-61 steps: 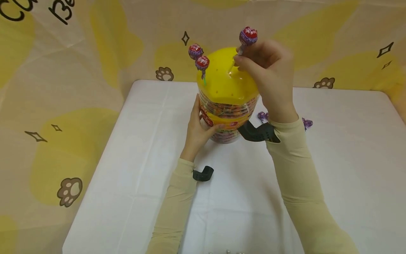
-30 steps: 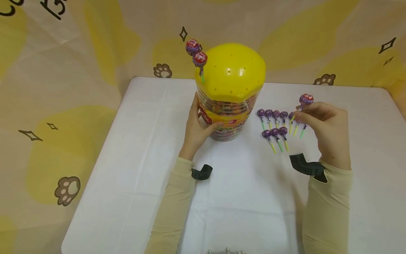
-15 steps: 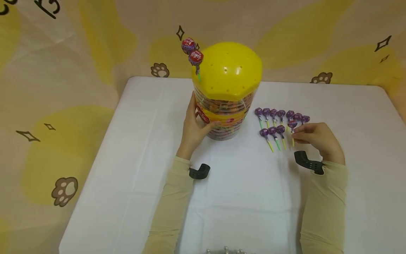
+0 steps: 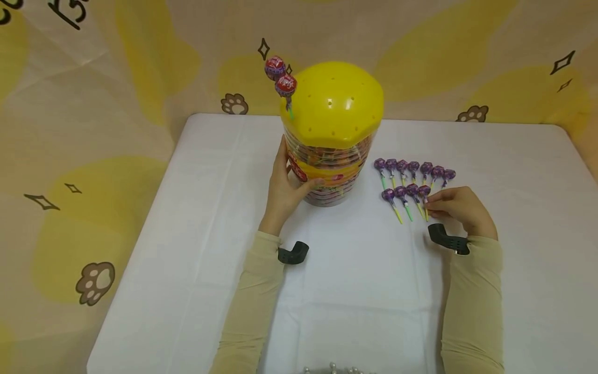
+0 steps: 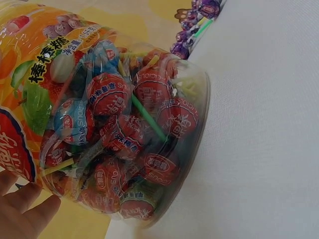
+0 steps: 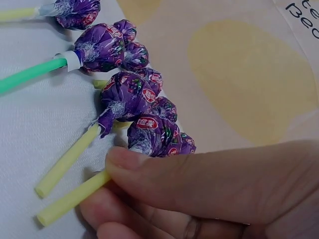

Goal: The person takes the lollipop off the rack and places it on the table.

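Note:
My left hand [image 4: 287, 195] grips the side of a large clear candy jar [image 4: 327, 156] with a yellow domed lid [image 4: 334, 106]. Wrapped lollipops fill the jar's lower part in the left wrist view, where my left fingers [image 5: 30, 211] lie against its label. Two red-and-purple lollipops [image 4: 286, 85] stand in holes at the lid's left edge. At the right, my right hand [image 4: 460, 208] pinches the yellow stick of a purple-wrapped lollipop [image 6: 75, 196] between thumb and finger. That lollipop lies at the right end of a front row of purple lollipops [image 4: 400, 192].
A back row of several purple lollipops [image 4: 413, 167] lies behind the front row on the white table [image 4: 355, 270]. Part of a beaded object [image 4: 333, 369] shows at the bottom edge. A yellow patterned cloth [image 4: 444, 62] hangs behind the table.
My right hand has come away from the lid with a lollipop and lowered it to the right end of the front row. My left hand stays on the jar.

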Demonstrator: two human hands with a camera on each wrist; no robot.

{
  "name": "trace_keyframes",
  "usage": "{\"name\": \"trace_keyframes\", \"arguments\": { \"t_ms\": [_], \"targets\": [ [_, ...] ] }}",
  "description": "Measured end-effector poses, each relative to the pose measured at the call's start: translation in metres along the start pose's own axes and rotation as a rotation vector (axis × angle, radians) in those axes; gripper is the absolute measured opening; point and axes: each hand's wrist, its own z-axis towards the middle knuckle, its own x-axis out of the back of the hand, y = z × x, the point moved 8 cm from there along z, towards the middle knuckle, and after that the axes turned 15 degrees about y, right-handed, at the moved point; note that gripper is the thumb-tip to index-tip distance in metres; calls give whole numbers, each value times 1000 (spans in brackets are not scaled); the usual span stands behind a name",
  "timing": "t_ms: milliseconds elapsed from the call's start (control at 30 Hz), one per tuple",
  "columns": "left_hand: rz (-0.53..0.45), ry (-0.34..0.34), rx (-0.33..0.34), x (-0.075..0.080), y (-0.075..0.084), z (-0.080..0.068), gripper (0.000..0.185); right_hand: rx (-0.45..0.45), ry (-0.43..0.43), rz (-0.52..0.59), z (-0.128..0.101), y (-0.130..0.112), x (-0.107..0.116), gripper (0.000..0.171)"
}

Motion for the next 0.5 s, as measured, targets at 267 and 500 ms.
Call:
{"name": "trace_keyframes", "arguments": {
  "t_ms": [267, 500],
  "targets": [
    [3, -2, 1, -1, 0, 0, 104, -18, -25, -3, -3, 1, 0, 36],
    [12, 1, 6, -1, -1, 0, 103, -7, -23, -78, -3, 0, 2, 37]
  ]
}}
